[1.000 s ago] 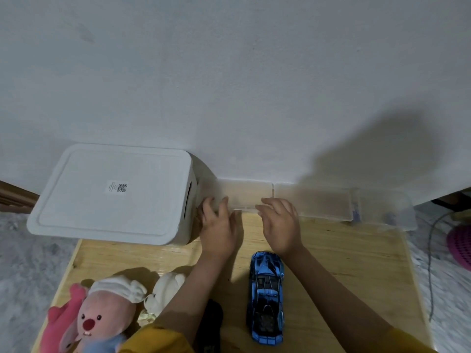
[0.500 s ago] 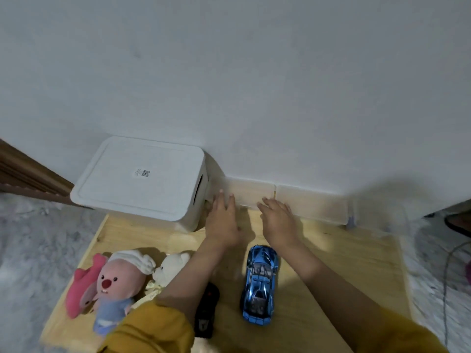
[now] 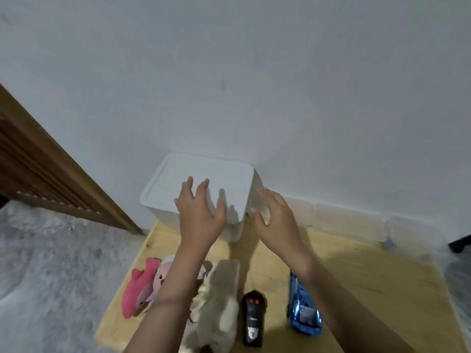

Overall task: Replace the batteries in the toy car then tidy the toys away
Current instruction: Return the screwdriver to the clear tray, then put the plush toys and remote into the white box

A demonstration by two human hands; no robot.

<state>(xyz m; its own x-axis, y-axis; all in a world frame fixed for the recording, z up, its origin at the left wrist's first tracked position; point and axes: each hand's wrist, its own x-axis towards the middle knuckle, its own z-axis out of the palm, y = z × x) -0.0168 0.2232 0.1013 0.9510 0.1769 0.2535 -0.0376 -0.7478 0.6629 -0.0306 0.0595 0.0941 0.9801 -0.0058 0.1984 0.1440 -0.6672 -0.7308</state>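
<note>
Reaching both hands for the white lidded storage box (image 3: 204, 189): left hand (image 3: 198, 215) over its lid, right hand (image 3: 276, 220) at its right end, both spread, holding nothing. Blue toy car (image 3: 303, 312) lies behind right wrist, remote (image 3: 253, 317) beside it. Next, probably: grip lid edges, lift.

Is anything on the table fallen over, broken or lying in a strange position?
Nothing stands out. The white box sits closed against the wall, both hands open in front of it. The plush toys, remote and blue car lie loosely on the table, none visibly damaged. The picture is blurred, so small faults could escape notice.
</note>
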